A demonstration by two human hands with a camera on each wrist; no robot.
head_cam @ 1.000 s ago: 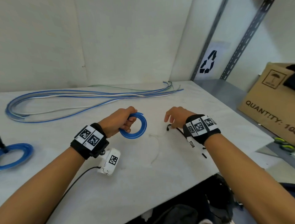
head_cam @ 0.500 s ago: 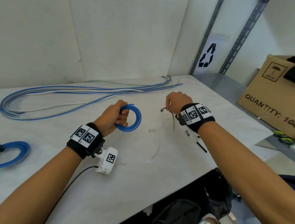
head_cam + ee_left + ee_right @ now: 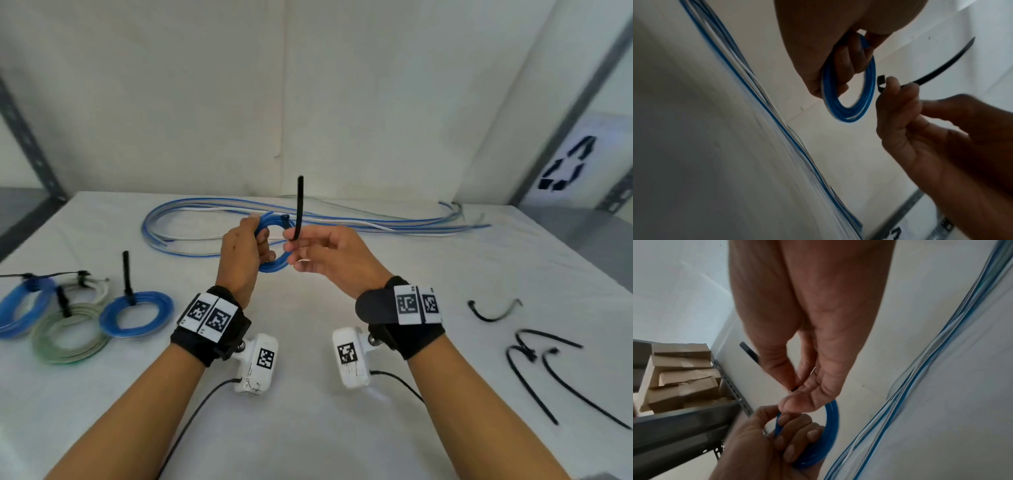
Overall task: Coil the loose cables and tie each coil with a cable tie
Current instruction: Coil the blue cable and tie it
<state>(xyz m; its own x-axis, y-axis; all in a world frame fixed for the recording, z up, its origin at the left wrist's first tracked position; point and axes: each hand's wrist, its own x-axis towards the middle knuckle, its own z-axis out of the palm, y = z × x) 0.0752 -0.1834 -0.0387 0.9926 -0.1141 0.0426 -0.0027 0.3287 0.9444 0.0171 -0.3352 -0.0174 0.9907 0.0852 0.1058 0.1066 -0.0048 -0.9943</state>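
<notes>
My left hand grips a small blue cable coil and holds it upright above the white table. My right hand pinches a black cable tie whose tail points straight up. In the left wrist view the tie's head sits at my right fingertips, just beside the blue coil, with a small gap between them. The right wrist view shows the tie pinched between thumb and finger above the coil.
Long loose blue, white and green cables lie along the back of the table. Several tied coils sit at the left. Spare black ties lie at the right. A metal shelf with cardboard boxes stands beside the table.
My right hand took a black tie off the table and raised it to the coil. My left hand lifted the coil higher. The head view swung left.
</notes>
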